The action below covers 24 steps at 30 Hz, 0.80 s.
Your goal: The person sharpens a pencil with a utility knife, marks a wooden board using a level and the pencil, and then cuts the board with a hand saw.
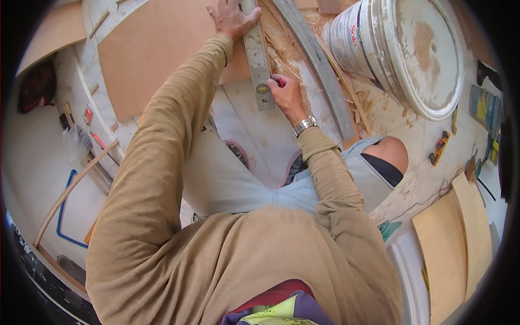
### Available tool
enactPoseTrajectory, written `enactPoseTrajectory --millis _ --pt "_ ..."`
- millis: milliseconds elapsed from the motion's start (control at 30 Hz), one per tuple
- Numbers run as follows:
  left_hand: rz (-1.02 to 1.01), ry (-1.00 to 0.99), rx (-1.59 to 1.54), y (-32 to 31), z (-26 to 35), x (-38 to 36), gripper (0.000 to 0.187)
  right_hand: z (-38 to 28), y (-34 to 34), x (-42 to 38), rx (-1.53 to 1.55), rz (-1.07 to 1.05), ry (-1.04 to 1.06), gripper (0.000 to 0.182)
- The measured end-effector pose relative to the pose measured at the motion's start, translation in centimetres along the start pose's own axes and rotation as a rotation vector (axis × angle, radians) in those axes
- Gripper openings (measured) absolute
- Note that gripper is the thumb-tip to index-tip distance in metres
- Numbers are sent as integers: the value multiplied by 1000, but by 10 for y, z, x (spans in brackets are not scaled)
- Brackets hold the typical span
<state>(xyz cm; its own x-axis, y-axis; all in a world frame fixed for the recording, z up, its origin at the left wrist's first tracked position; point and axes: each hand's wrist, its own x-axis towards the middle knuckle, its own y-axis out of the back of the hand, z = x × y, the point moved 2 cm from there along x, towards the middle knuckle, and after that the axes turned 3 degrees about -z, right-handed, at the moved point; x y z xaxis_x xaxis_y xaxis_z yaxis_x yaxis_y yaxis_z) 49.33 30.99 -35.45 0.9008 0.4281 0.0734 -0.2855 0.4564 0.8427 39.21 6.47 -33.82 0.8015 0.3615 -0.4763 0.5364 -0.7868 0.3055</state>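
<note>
My left hand [233,20] lies with fingers spread on a thin brown plywood sheet [157,57], its thumb reaching over a metal spirit level [255,54]. The level lies across the sheet's right part, and its end with a round yellow-green vial sticks out past the near edge. Beside that end, my right hand [288,98] is closed on a red marking tool, perhaps a pencil [280,82]. Its tip is hidden by the fingers. A watch [305,125] is on the right wrist.
A lidded white bucket [352,40] lies tilted at upper right, near a long grey metal bar [319,65] and wood shavings [368,103]. Plywood pieces [441,244] lie at lower right. A yellow tool [440,149], a bent stick [73,187] and a blue frame [60,216] lie around.
</note>
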Motion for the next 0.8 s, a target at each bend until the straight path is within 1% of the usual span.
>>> enactPoseTrajectory --millis 67,100,267,367,467,800 --pt "57 -25 -26 -5 -3 4 86 4 -2 4 -18 30 40 30" --pt "31 0 -8 -5 -4 6 89 2 -2 5 -7 28 49 29" --pt "28 11 11 0 3 4 87 1 0 3 -26 -13 19 28" --pt "29 11 8 -2 1 4 87 0 0 2 19 9 47 27" --pt "30 17 -1 -3 0 4 88 1 -1 2 -12 16 44 27" --pt "12 30 -11 -2 0 5 89 -1 0 2 24 20 70 26"
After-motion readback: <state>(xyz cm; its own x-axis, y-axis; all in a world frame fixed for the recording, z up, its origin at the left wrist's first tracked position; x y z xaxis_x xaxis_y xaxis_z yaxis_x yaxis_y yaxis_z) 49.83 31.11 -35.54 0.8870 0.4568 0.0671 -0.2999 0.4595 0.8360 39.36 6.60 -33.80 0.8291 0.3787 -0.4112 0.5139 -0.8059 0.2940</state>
